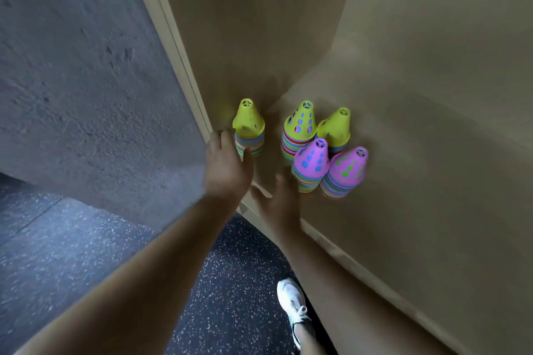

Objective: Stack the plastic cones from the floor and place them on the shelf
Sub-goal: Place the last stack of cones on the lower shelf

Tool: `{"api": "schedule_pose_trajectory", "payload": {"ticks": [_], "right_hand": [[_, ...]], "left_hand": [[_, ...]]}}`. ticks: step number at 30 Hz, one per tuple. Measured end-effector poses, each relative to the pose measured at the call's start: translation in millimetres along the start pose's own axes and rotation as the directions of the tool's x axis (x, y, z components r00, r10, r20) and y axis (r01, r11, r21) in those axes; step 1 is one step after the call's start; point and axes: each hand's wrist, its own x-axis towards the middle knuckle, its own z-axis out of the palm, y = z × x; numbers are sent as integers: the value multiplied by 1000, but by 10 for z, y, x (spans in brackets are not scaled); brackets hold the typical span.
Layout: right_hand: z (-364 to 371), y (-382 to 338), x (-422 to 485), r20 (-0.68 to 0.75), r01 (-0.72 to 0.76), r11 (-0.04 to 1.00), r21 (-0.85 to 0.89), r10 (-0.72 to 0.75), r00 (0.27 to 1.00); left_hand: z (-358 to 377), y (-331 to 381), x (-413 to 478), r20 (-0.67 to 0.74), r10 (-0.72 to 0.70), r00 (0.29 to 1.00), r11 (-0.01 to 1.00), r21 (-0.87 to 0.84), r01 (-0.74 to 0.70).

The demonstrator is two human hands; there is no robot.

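A gym storeroom, by its speckled rubber floor (230, 282) and stacked training cones (310, 166).

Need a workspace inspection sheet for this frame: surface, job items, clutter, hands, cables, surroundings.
Surface: tan shelf board; the cones stand near its front corner.
Job's things: five upright cone stacks on the shelf. The lone yellow-topped stack stands apart at left. Packed close at right are the two yellow-topped stacks and the two purple-topped stacks.
Clutter: nothing seen.
Hands: left hand at the lone stack's base, grip too blurred to tell. Right hand open and holding nothing, near the purple-topped stacks.
Cables: nothing seen.
Surroundings: grey textured wall, dark speckled floor, white shoe.
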Motion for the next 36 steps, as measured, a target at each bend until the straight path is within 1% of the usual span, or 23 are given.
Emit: {"api": "schedule_pose_trajectory", "payload": {"ticks": [1, 3, 5, 7, 10, 12, 14, 16, 17, 20, 23, 27, 29, 30, 33, 36], "right_hand": [[-78, 155, -150, 21, -25, 1000, 4, 25, 999], [-292, 387, -348, 43, -59, 998, 4, 59, 997], [-410, 560, -351, 88, -87, 995, 48, 82, 993], [-488, 759, -268, 97, -70, 994, 89, 61, 993], [-880, 482, -286, 107, -24, 989, 144, 9, 994], [-1069, 314, -260, 115, 2, 983, 183, -23, 993], [-1180, 247, -235, 178, 41, 977, 211, -79, 981], [-1202, 276, -205, 213, 76, 961, 267, -135, 968], [-1182, 328, -183, 222, 77, 960, 268, -139, 965], [-1147, 426, -158, 281, 38, 980, 197, -93, 955], [-1147, 379, -60, 295, -17, 987, 161, -32, 955], [-1053, 324, 133, 388, -162, 978, 129, 101, 916], [-917, 357, 187, 360, -223, 969, 106, 172, 917], [-844, 375, 214, 345, -245, 960, 137, 185, 920], [-555, 658, 310, 293, -256, 900, 353, 153, 944], [-475, 673, 293, 232, -194, 896, 400, 106, 967]], "left_hand": [[4, 57, -148, 22, 29, 999, 998, -59, -28], [54, 207, -427, 115, 95, 989, 982, -172, -75], [107, 413, -590, 171, 147, 974, 965, -240, -103], [159, 634, -607, 156, 175, 972, 949, -289, -125], [249, 917, -496, 128, 198, 972, 933, -328, -147], [303, 1050, -412, 174, 181, 968, 944, -305, -122], [367, 1110, -359, 222, 163, 961, 965, -237, -109], [411, 1108, -309, 222, 162, 961, 977, -174, -124], [420, 1102, -283, 212, 161, 964, 978, -168, -127], [408, 1056, -262, 179, 141, 974, 966, -239, -96], [377, 940, -324, 143, 97, 985, 955, -292, -52], [283, 788, -395, 151, -29, 988, 931, -356, 81], [228, 714, -415, 143, -84, 986, 906, -401, 135], [198, 677, -423, 136, -108, 985, 894, -420, 156], [137, 577, -450, 148, -145, 978, 867, -457, 197], [43, 533, -446, 170, -144, 975, 869, -451, 207]]}}
